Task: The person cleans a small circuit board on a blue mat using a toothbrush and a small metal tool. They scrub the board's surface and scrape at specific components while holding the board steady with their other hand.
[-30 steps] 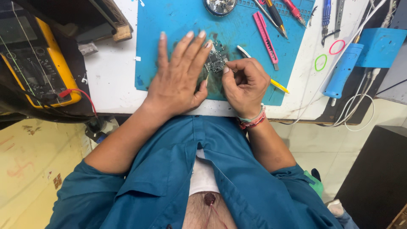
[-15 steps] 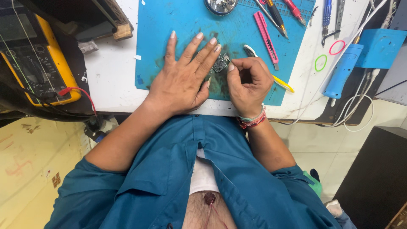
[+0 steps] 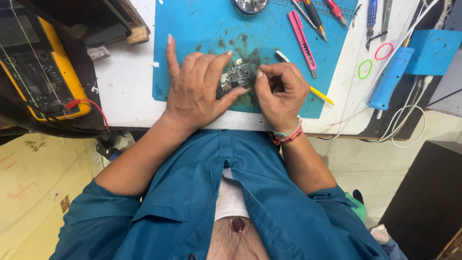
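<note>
Small dark circuit board (image 3: 235, 77) sitting on the blue mat (image 3: 202, 29), pretty much dead centre near the mat's front edge, right on a patch of dark smudges. Left hand (image 3: 195, 91) draped over its left side, fingers (image 3: 219, 60) curled down and pinching the board's edge, thumb reaching in under it from the front, pinky sticking out straight toward the back. Right hand (image 3: 279, 94) balled up just right of the board, fingers closed tight on a thin pointed tool (image 3: 256, 67) whose tip lands at the board's right edge. Can't tell exactly what kind of tool, too small. Yellow-handled thing (image 3: 318, 95) poking out from behind that hand, lying on the mat. Braided wristband (image 3: 286, 137) on the right wrist.

Further back on the mat: pink cutter (image 3: 301, 36), a white-handled tool (image 3: 282, 56) just beside it, a few pens or drivers (image 3: 315, 17), and a round shiny dish (image 3: 250, 6) at the top edge. Off the mat on the white worktop (image 3: 125, 82): green ring (image 3: 364, 70), pink ring (image 3: 383, 51), blue handheld tool (image 3: 390, 79) with white cables. Yellow multimeter (image 3: 41, 72) way off to the left, red lead hanging off it.
</note>
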